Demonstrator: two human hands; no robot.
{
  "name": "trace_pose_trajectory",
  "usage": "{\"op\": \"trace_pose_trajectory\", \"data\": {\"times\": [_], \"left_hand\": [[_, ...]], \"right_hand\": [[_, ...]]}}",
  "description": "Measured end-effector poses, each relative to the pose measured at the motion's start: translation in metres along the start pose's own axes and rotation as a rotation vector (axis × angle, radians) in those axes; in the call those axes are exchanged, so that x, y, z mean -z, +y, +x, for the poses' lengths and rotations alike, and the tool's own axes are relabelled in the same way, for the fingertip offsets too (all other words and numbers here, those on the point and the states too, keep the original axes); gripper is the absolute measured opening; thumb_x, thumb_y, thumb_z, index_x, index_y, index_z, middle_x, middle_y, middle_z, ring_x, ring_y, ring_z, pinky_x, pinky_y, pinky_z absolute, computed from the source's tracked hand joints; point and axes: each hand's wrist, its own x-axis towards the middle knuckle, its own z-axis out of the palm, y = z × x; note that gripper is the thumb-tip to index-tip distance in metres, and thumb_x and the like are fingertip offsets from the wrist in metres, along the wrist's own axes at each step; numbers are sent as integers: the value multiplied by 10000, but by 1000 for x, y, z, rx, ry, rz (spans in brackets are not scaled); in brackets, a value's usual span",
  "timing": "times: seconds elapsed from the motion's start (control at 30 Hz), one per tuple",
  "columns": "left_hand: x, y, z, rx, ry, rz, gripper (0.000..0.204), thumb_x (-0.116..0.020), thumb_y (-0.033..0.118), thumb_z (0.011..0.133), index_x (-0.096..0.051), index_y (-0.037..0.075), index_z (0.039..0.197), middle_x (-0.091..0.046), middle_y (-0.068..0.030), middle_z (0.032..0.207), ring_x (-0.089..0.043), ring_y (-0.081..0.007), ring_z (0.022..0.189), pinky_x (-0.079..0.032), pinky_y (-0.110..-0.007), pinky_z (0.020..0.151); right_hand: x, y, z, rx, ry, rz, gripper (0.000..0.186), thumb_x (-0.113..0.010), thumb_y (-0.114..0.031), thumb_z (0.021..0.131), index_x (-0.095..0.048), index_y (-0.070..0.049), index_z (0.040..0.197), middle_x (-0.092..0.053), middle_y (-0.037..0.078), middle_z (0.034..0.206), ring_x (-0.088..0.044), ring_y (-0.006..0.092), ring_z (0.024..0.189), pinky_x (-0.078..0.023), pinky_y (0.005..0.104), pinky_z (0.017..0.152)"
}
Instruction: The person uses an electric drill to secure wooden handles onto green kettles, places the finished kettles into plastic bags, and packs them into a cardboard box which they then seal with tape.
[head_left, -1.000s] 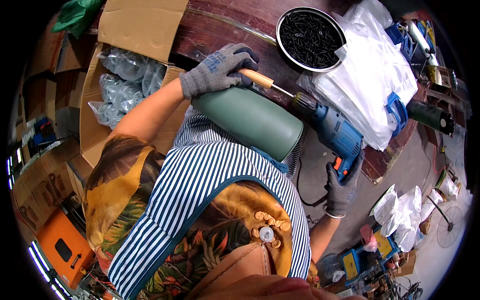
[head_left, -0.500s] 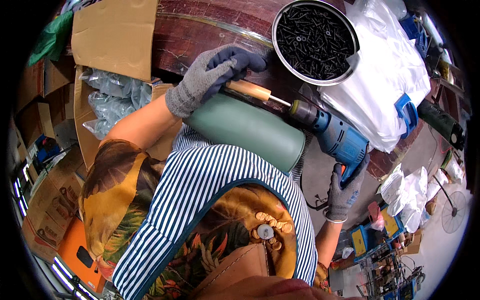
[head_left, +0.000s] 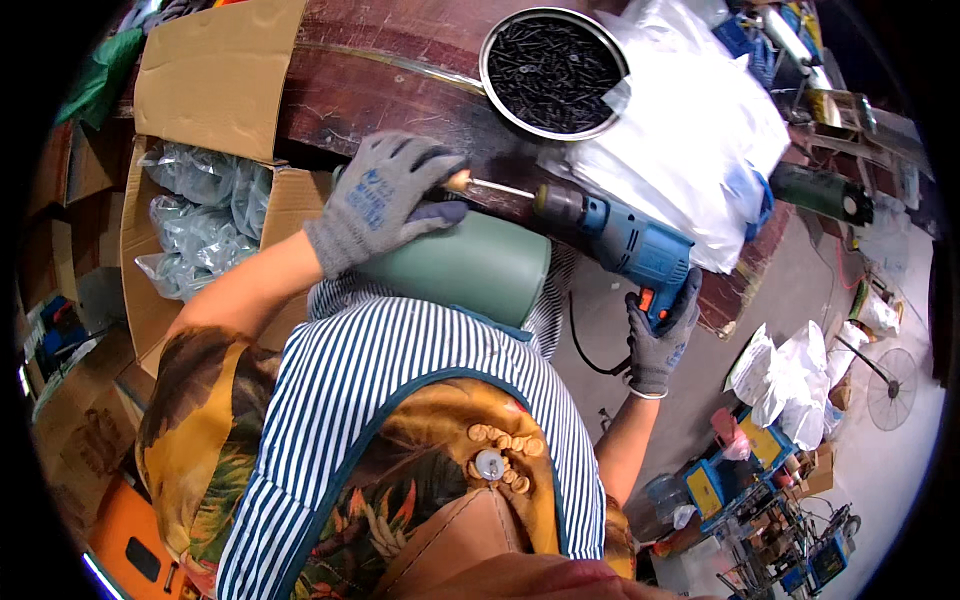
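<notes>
My left hand (head_left: 375, 205), in a grey knit glove, is closed around a wooden handle (head_left: 459, 180), with only its end showing past the fingers. A thin metal shaft (head_left: 503, 189) runs from that handle into the black chuck of a blue power drill (head_left: 640, 240). My right hand (head_left: 663, 345), gloved too, grips the drill by its rear handle near the orange trigger; whether the trigger is pressed I cannot tell. Beneath the left hand, across my lap, lies a dark green cylinder (head_left: 480, 265) with a smooth surface.
A round tin (head_left: 490, 95) full of black screws stands on the worn dark red table (head_left: 390, 100). White plastic bags (head_left: 690, 140) lie beside it. At the left is an open carton (head_left: 215, 75) with clear plastic-wrapped items. A black cord (head_left: 585, 362) hangs below the drill.
My left hand has come down from raised, curled fingers to wrap the wooden handle, covering most of it. Drill, tin and bags appear farther left as the view has shifted.
</notes>
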Motion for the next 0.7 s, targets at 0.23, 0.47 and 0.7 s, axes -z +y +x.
{"op": "trace_pose_trajectory", "data": {"times": [0.23, 0.47, 0.7], "left_hand": [[6, 6, -32, 4, -183, -36, 433, -628, 358, 895, -573, 50, 1194, -610, -167, 1077, -593, -359, 980, -479, -441, 907], [70, 60, 31, -628, -313, 431, 232, -634, 206, 865, -642, 78, 1058, -640, -106, 1034, -641, -292, 975, -532, -402, 829], [-26, 135, 51, -1035, -503, 523, 142, -641, 247, 847, -732, 169, 926, -644, -43, 946, -600, -259, 986, -478, -440, 923]], "right_hand": [[46, 109, 16, 35, 100, -54, 956, -861, -224, 697, -378, -68, 1507, -465, 176, 1493, -479, 374, 1326, -400, 445, 1081], [73, 86, 41, 31, -12, -421, 721, -757, -224, 805, -462, -119, 1454, -547, 166, 1388, -531, 373, 1250, -417, 462, 1058], [52, -57, 168, 210, 228, 128, 418, -738, -322, 869, -659, -84, 1203, -659, 145, 1191, -597, 320, 1137, -472, 417, 963]]}}
